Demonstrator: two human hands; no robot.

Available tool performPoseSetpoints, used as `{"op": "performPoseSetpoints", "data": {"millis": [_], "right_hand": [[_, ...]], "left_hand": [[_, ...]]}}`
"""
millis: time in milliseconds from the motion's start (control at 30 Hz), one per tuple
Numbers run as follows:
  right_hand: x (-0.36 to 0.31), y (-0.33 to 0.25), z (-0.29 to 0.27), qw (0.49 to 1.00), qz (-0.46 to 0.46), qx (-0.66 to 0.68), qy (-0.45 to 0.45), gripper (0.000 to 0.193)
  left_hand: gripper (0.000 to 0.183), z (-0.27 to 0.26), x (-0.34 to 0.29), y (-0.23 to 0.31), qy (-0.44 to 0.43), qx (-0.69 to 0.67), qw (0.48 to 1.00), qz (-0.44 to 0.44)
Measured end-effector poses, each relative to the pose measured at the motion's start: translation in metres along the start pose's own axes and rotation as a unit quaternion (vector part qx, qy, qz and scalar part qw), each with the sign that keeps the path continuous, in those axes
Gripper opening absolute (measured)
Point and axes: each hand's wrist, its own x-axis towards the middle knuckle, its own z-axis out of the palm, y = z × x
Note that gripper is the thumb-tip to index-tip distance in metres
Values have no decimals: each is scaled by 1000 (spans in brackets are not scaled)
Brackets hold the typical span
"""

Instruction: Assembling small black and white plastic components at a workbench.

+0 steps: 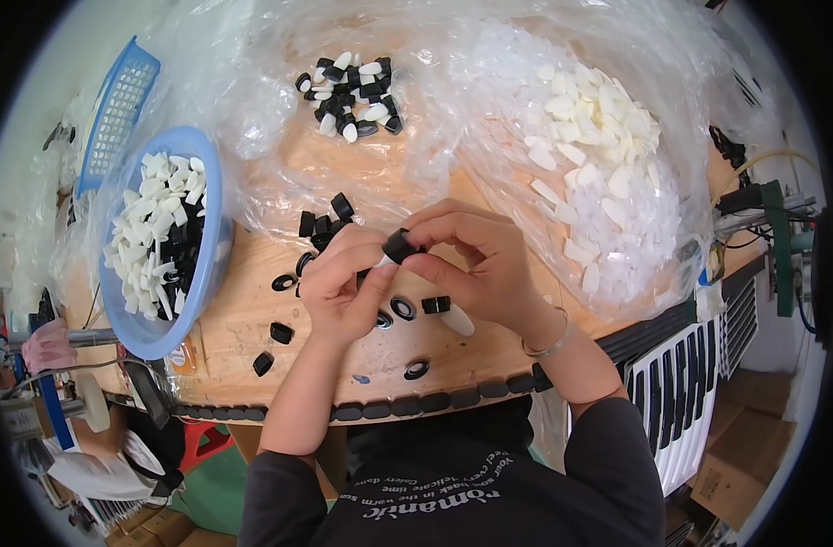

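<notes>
My left hand is closed, pinching a small white piece between thumb and fingers. Against it, a short black hollow oval part sits in the thumb and fingertips of my right hand. The two pieces meet in front of me, above the table; whether one is inside the other I cannot tell. Below my hands lie several loose black oval rings, a black part on its side and a flat white oval piece. More black parts are clustered just beyond my left hand.
A blue basin on the left holds white and black pieces, with a blue basket behind it. Mixed black and white parts lie on clear plastic at the back. White oval pieces fill a plastic sheet at right. Black pieces line the table's near edge.
</notes>
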Motion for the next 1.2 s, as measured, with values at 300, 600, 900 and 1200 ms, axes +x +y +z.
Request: {"op": "performPoseSetpoints", "data": {"millis": [300, 600, 900, 1200], "right_hand": [[2, -11, 0, 973, -114, -199, -32, 20], [3, -16, -6, 965, -109, -234, -53, 19], [1, -14, -3, 962, -109, -245, -49, 17], [2, -13, -4, 965, -127, -227, -46, 17]], "left_hand": [[12, 6, -3, 1, 32, -18, 995, -95], [17, -1, 4, 4, -36, 126, 991, -31], [16, -2, -2, -4, -30, 81, 995, -45], [13, 5, -6, -5, 9, 51, 998, -39]]}}
